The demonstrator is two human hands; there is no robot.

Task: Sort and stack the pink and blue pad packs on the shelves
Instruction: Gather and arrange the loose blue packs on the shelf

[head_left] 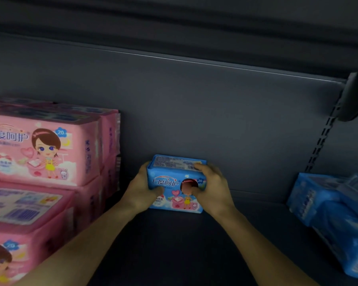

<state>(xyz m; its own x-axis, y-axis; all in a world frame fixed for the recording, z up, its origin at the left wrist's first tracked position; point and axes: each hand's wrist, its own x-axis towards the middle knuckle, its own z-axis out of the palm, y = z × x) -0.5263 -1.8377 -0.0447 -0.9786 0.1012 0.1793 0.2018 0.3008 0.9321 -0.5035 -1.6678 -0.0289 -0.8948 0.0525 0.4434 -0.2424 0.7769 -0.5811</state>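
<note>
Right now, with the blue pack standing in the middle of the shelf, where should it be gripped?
By its two short ends, coming from the front. The blue pack stands on its long edge facing outward, with the back panel close behind it. The left hand and right hand clasp those ends.

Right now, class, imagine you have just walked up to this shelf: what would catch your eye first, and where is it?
First the blue pad pack at the centre of the dark shelf, gripped at its two ends by the left hand and the right hand. Then the tall stack of pink pad packs on the left, and the loose heap of blue packs at the far right.
</note>
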